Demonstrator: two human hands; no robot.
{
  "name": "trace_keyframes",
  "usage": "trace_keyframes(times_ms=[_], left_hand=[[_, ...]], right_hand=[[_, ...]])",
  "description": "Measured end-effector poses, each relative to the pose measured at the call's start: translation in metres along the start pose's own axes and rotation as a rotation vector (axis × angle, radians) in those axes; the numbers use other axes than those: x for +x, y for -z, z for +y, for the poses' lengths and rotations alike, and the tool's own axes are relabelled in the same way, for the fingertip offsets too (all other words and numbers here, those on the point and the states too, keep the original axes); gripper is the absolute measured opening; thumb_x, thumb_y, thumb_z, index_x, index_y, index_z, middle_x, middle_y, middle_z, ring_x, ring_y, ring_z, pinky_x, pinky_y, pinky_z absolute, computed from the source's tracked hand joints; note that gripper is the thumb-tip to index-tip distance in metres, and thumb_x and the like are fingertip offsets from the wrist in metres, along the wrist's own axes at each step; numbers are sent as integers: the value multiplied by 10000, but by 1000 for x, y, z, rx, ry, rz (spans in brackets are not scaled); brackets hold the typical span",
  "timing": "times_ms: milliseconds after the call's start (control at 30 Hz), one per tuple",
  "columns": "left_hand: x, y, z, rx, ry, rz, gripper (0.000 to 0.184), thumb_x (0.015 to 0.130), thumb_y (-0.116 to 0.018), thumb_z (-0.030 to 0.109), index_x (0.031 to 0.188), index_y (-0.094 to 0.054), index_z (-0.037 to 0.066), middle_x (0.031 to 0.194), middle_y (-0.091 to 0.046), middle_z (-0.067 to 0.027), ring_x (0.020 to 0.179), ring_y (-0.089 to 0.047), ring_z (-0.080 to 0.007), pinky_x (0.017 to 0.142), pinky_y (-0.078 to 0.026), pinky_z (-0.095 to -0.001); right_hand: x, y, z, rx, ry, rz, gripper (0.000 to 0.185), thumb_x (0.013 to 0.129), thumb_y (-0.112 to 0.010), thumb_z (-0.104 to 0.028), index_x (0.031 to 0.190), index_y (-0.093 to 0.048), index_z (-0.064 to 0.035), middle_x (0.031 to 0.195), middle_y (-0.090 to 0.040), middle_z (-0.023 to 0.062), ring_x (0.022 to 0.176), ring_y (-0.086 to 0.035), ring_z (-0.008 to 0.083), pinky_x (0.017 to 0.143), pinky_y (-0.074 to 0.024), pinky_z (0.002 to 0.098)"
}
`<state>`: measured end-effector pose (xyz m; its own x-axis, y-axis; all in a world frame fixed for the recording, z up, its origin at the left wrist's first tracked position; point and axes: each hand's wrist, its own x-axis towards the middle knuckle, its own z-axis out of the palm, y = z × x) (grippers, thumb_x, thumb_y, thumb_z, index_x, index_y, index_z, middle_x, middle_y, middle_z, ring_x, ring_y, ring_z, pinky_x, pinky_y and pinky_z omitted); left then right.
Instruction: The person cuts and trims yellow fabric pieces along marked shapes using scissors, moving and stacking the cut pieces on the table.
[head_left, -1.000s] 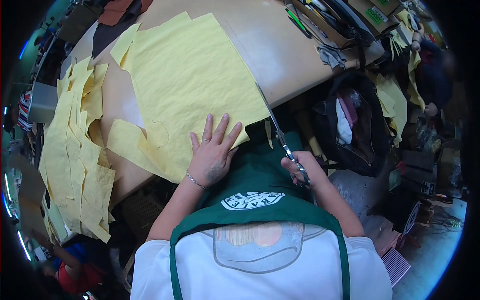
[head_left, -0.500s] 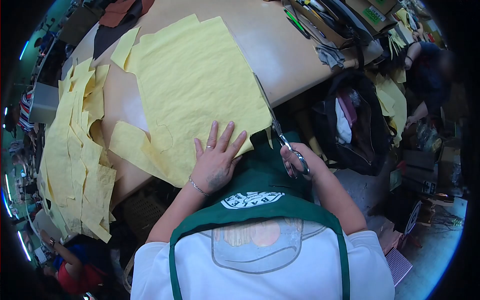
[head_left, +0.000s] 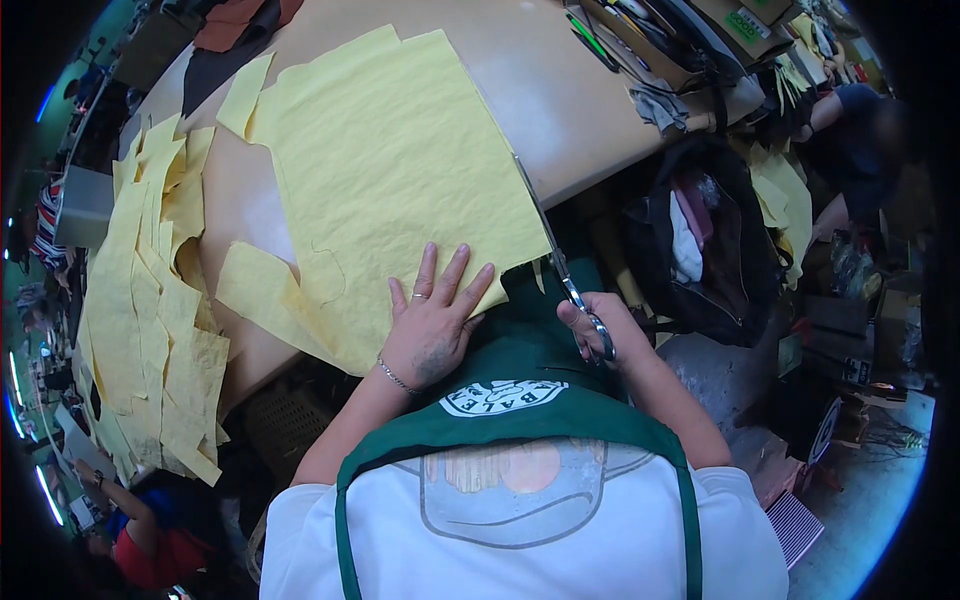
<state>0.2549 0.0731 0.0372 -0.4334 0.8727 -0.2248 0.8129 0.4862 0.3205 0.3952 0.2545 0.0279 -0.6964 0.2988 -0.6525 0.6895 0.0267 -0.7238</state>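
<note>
A large yellow sheet [head_left: 390, 170] lies on the table, its near corner reaching over the edge. My left hand [head_left: 432, 318] rests flat on the sheet's near part, fingers spread. Long metal scissors [head_left: 562, 270] are in my right hand [head_left: 608, 328], whose fingers are around the handles. The blades run along the sheet's right edge, pointing up and away from me. A thin yellow strip [head_left: 538, 275] hangs beside the blades near the sheet's corner.
Several cut yellow pieces [head_left: 150, 310] are piled on the table's left side. An open black bag [head_left: 705, 245] stands right of the table [head_left: 590, 120]. Pens and a box lie at the upper right. One person is at the right, another in red [head_left: 160, 550] at the lower left.
The sheet and my left hand have shifted slightly toward me and to the right. My right hand moved up, then back down a little, with the scissors. The person at right has changed posture.
</note>
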Motion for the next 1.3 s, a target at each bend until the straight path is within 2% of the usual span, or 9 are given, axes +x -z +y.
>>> trace_keyframes(times_ms=[100, 400, 600, 900, 1100, 1300], left_hand=[[0, 0, 0, 5, -5, 1, 530, 816, -492, 208, 1305, -290, 238, 1400, -152, -54, 1292, -68, -344, 895, -176, -666], [-4, -1, 5, 1, -39, -20, 546, 802, -513, 220, 1302, -294, 230, 1394, -157, -69, 1288, -74, -349, 875, -205, -671], [-10, -5, 7, -6, -64, -52, 562, 791, -530, 230, 1301, -292, 235, 1392, -158, -72, 1288, -68, -349, 859, -227, -672], [-11, -9, 6, -5, -72, -47, 570, 786, -534, 229, 1301, -289, 238, 1393, -157, -74, 1288, -65, -352, 851, -235, -672], [-10, -9, 6, -16, -83, -58, 571, 783, -538, 230, 1299, -292, 236, 1389, -163, -82, 1286, -68, -356, 852, -232, -671], [-14, -8, 4, -22, -110, -82, 591, 769, -553, 236, 1299, -291, 244, 1389, -162, -84, 1286, -68, -359, 852, -234, -670]], right_hand=[[0, -2, 3, -8, -20, 11, 631, 643, -527, -676, 621, -477, -48, 497, -439, -2, 400, -456, 75, 381, -390, 213], [16, 3, -2, 133, -17, -101, 710, 602, -482, -742, 702, -481, -39, 572, -457, 9, 476, -489, 89, 453, -418, 231], [21, 6, -7, 135, -2, -78, 723, 593, -480, -748, 692, -477, -32, 565, -443, 10, 465, -479, 86, 443, -413, 225], [6, 0, -9, 26, 21, 39, 617, 650, -538, -660, 615, -470, -47, 485, -429, -6, 396, -457, 66, 373, -379, 206], [6, -2, -6, 83, 1, 29, 597, 664, -549, -639, 633, -474, -47, 499, -430, -4, 399, -448, 68, 381, -380, 205], [26, 9, -14, 138, -22, -62, 696, 618, -492, -727, 669, -473, -33, 550, -448, 24, 461, -475, 90, 424, -398, 233]])
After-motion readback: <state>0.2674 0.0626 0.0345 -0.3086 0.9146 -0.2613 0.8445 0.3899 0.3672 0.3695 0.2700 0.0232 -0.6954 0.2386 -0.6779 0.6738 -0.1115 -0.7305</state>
